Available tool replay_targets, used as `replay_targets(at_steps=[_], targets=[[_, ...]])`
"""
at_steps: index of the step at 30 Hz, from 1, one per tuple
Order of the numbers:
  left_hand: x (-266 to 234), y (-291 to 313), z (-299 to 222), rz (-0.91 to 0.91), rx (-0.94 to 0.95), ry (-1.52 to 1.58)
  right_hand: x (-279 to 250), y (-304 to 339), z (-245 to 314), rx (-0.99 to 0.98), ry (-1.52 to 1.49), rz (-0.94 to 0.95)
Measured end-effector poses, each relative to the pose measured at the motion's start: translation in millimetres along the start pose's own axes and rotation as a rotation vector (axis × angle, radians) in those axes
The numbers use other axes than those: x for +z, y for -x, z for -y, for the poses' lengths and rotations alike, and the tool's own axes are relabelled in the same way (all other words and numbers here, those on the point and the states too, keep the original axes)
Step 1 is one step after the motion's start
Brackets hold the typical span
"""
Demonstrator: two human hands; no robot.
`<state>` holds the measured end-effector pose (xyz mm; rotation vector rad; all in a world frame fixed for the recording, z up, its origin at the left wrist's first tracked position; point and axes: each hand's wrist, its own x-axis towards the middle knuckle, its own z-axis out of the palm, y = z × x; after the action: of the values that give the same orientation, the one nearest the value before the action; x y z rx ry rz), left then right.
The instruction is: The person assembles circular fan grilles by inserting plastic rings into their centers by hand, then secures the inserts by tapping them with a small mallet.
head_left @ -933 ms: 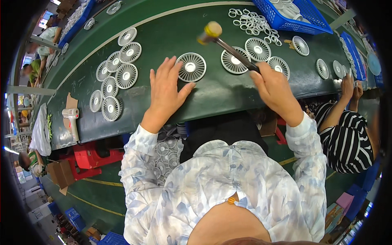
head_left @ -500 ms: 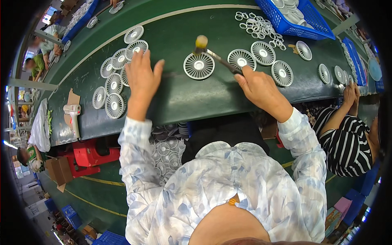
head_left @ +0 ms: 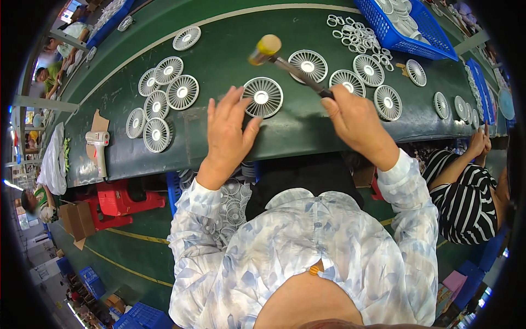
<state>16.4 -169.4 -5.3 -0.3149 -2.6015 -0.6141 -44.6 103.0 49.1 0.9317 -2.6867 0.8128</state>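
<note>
My right hand (head_left: 359, 118) is closed round the dark handle of a mallet (head_left: 267, 45) with a yellowish, blurred head. That head hangs above the green bench, beyond a white spoked disc (head_left: 263, 97) with a round hub. At the left rim of this disc is my left hand (head_left: 227, 131), its fingers spread; whether they touch the rim I cannot tell. Another spoked disc (head_left: 308, 66) lies just beyond the mallet's handle. More such discs, among them one disc (head_left: 349, 83) beside my right hand, lie to the right.
Several spoked discs (head_left: 182, 92) lie in a cluster on the left of the bench (head_left: 219, 60). A white heat gun (head_left: 98, 148) is at the left edge. Loose white rings (head_left: 356, 35) and a blue basket (head_left: 433, 50) are at the back right. A co-worker (head_left: 466, 186) sits to the right.
My left hand has moved right from the left cluster, and a disc now lies beside it. The disc formerly under the mallet now sits farther right and back. The mallet's head has risen away.
</note>
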Motion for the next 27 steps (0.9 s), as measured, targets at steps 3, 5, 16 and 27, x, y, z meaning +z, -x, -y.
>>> replay_targets(at_steps=[3,5,16,27], targets=[[-6.2,-0.1,15.7,-0.081,-0.042,-0.014,19.8,12.0,-1.7,-0.046,0.126,0.200],[-10.2,2.6,36.6,-0.096,-0.044,-0.091,19.4,17.2,-2.2,0.002,0.129,0.251],[-13.8,20.8,29.9,0.134,-0.104,-0.302,-3.0,19.0,-21.6,0.162,0.239,0.317],[-3.2,43.5,15.7,-0.044,-0.080,0.008,4.2,24.4,-26.1,0.230,0.248,0.251]])
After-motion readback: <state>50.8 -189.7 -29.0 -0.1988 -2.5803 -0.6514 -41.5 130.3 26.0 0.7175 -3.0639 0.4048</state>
